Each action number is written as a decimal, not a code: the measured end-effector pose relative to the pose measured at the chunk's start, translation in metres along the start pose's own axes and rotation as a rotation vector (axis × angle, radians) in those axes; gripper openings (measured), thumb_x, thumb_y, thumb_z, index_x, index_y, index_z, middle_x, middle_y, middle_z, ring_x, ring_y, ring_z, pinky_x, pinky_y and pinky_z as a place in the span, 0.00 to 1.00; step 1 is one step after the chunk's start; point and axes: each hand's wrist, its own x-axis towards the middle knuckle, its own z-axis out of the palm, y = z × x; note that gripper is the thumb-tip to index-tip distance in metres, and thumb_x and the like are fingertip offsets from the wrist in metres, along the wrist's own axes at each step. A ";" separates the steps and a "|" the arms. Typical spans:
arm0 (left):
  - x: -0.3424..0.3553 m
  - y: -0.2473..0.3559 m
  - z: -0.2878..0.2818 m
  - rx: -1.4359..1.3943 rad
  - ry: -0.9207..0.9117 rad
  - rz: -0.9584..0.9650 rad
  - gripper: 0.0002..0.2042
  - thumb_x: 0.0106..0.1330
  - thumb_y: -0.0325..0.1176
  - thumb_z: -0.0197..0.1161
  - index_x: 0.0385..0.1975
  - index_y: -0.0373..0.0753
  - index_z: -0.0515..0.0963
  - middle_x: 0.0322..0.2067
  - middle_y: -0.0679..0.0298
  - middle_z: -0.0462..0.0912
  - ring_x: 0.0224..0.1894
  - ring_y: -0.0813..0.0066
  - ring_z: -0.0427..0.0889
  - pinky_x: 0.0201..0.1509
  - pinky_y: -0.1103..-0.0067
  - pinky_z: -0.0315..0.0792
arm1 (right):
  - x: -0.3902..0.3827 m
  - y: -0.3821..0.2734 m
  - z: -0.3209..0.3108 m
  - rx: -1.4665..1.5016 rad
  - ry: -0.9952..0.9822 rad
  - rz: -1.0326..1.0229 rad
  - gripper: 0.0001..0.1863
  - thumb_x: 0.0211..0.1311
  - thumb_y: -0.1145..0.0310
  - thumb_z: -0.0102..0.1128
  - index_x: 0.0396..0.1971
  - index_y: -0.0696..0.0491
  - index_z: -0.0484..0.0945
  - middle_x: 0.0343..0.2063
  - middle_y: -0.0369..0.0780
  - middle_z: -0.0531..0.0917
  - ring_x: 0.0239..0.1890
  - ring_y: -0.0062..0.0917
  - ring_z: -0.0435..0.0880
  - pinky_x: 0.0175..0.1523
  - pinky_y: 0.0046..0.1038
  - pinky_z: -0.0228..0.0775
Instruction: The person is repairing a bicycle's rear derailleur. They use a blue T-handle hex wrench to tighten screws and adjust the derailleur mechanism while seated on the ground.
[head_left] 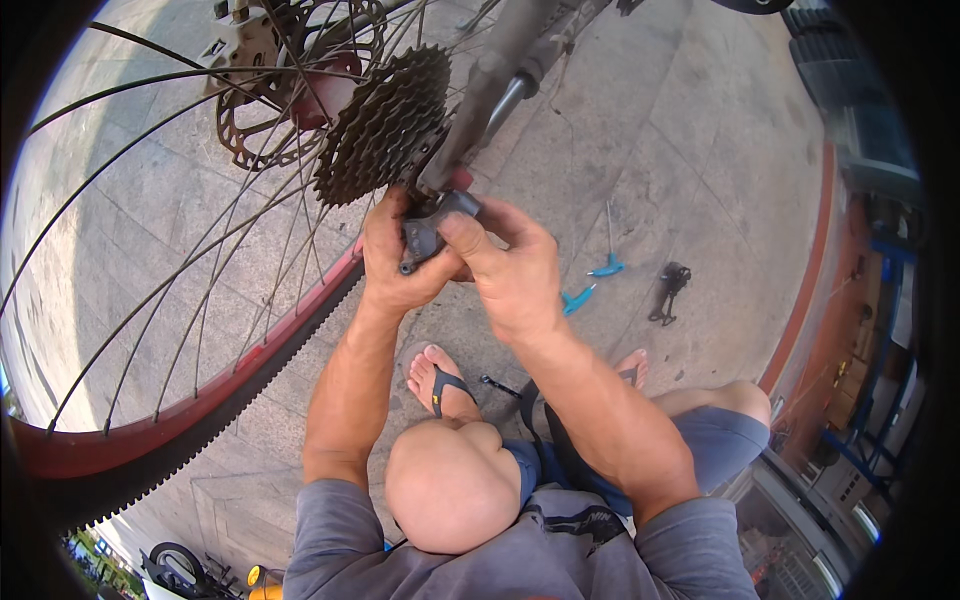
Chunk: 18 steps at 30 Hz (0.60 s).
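Observation:
A dark grey rear derailleur point(424, 236) is between my two hands, just below the bicycle frame's rear end point(458, 150). Closed around its left side is my left hand point(392, 262), with dirt-darkened fingers near the sprockets. My right hand point(515, 268) grips its right side, the thumb pressed on the body. Fingers cover part of the derailleur, so I cannot tell whether it is fastened to the frame. Right above my left hand sits the rusty cassette point(385, 125). A small red part point(461, 179) shows beside the frame end.
The spoked wheel with its red rim point(200, 418) and knobbly tyre fills the left. Two blue-handled hex keys point(607, 266) and a black derailleur-like part point(670, 293) lie on the paving right of my hands. A dark tool point(500, 387) lies between my feet. Shelving stands far right.

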 end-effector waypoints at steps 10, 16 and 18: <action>0.003 0.000 -0.007 0.124 -0.040 0.042 0.25 0.47 0.36 0.73 0.44 0.29 0.76 0.36 0.60 0.83 0.33 0.78 0.79 0.39 0.82 0.73 | 0.007 0.037 -0.077 -0.304 0.225 -0.002 0.25 0.66 0.60 0.62 0.54 0.62 0.70 0.42 0.47 0.83 0.30 0.27 0.86 0.32 0.23 0.77; 0.005 -0.004 0.000 0.133 0.030 0.052 0.24 0.45 0.37 0.75 0.40 0.31 0.77 0.31 0.60 0.81 0.29 0.75 0.79 0.35 0.80 0.72 | -0.012 0.114 -0.183 -1.068 0.112 -0.018 0.20 0.59 0.67 0.64 0.51 0.53 0.75 0.43 0.45 0.82 0.34 0.31 0.86 0.38 0.29 0.77; 0.001 -0.005 -0.005 0.167 -0.007 -0.013 0.30 0.48 0.39 0.73 0.51 0.31 0.71 0.36 0.65 0.79 0.38 0.79 0.76 0.45 0.81 0.71 | -0.028 0.114 -0.191 -1.363 -0.143 -0.104 0.21 0.56 0.69 0.64 0.51 0.50 0.76 0.47 0.46 0.80 0.46 0.34 0.82 0.44 0.32 0.76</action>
